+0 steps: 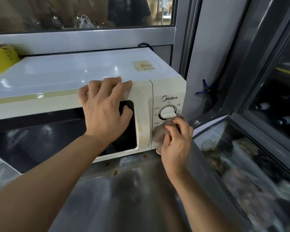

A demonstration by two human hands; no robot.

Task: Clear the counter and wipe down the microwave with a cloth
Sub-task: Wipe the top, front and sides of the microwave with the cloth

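The stainless-steel counter (132,195) takes up the lower part of the view, smooth and reflective, with a few small brown drips (115,172) just in front of the appliance, so it seems to need wiping too, though nothing stands on the stretch that shows. On it sits the white Midea microwave (70,71), a glossy box with a dark glass door and a yellowed, stained front frame; the top looks shiny, the front is in hand, so the wiping seems roughly midway, a judgement only. The person's left hand (105,113) lies spread wide against the door's upper right corner, fingertips hooked over the top edge, bracing the body and holding nothing. The right hand (176,139) grips a soft, bunched grey-pink cloth (159,131), pressed to the control panel just below the round white power dial (167,113). The lower dial is hidden behind cloth and hand. A worn yellowish sticker (143,65) sits on the top.
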